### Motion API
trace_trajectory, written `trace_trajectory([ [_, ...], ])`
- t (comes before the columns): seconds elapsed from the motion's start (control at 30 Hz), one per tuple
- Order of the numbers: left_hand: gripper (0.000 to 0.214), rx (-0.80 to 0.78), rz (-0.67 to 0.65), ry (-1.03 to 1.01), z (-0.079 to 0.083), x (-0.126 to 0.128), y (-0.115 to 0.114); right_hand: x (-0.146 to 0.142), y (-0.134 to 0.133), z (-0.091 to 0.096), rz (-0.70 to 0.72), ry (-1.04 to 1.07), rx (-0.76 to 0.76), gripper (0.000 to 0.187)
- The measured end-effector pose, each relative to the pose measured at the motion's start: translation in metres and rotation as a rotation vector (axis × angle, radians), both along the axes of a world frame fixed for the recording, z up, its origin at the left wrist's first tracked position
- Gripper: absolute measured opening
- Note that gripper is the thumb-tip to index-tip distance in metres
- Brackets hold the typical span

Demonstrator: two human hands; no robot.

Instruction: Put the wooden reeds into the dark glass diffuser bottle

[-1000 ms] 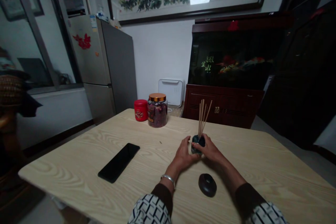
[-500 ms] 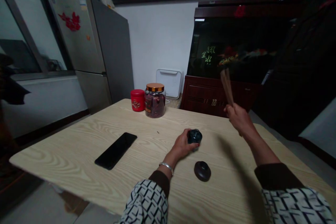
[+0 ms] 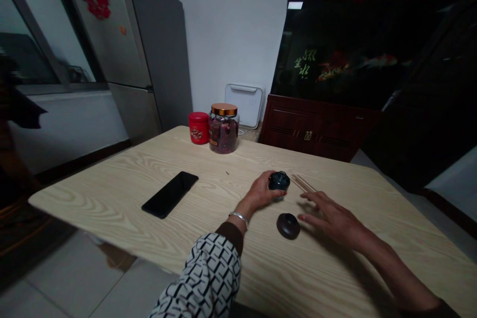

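Note:
My left hand (image 3: 260, 191) is wrapped round a small dark, glossy round pot (image 3: 279, 180) on the wooden table. Just right of the pot, several thin brown sticks (image 3: 303, 183) lie on the tabletop, their near ends partly hidden by the fingers of my right hand (image 3: 335, 217). That hand hovers low over the table with thumb and fingers apart, holding nothing. Close to its thumb sits a dark brown round lid (image 3: 288, 226) with a ring-like knob.
A black phone (image 3: 170, 194) lies on the left of the table (image 3: 112, 184). At the far edge stand a red canister (image 3: 198, 128) and a clear jar (image 3: 223, 131) with a copper-coloured lid. Beyond are a fridge (image 3: 160, 49) and a fish tank (image 3: 335, 59).
My right hand has come down from above the table and let go of the bundle of sticks, which now lies beside the pot. My left hand stays on the pot; the view has tilted down.

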State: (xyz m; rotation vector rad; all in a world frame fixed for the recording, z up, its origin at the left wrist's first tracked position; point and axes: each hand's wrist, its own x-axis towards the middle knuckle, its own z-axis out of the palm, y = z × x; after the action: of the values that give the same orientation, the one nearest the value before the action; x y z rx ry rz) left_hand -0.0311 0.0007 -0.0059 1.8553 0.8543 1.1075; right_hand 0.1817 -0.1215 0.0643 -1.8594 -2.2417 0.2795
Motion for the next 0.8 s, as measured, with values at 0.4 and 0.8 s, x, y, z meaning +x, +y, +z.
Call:
trace_trajectory([
  [0.4,0.066,-0.069,-0.077,-0.028,0.004,-0.004,-0.004,-0.040,0.047,0.043,0.117,0.840,0.169,0.050],
  [0.8,0.070,-0.083,-0.083,-0.051,0.003,-0.004,-0.001,-0.046,0.101,-0.006,-0.047,1.032,0.318,0.046],
])
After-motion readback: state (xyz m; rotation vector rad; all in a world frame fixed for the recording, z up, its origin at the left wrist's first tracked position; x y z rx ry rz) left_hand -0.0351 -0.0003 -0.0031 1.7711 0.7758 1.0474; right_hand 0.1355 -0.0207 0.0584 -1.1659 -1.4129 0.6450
